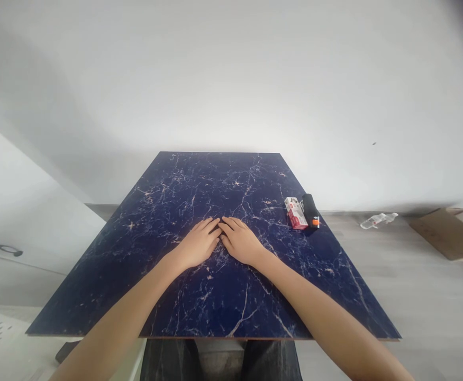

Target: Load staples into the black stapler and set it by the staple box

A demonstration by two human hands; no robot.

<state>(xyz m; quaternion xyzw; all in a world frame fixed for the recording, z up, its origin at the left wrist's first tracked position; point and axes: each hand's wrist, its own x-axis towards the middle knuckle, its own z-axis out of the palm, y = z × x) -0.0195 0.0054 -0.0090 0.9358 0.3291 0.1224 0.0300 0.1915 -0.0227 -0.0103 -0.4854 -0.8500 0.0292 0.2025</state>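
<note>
My left hand (200, 242) lies palm down on the dark blue marbled table (215, 185), fingers stretched out toward the middle. Opposite it, my right hand (241, 241) rests flat in the same way, its fingertips meeting those of the left. Neither hand holds anything. To the right of my right hand, near the table's right edge, lies a small red and white box (296, 214). Right beside the box is a black cylindrical object (310, 210) with an orange part at its near end; its kind is not clear.
A pale wall (223, 79) stands behind the table. On the floor to the right lie a clear plastic bottle (379, 220) and a brown cardboard box (449, 233). At the left is a white cabinet front with a dark handle (3, 248). My legs (170, 360) are under the near edge.
</note>
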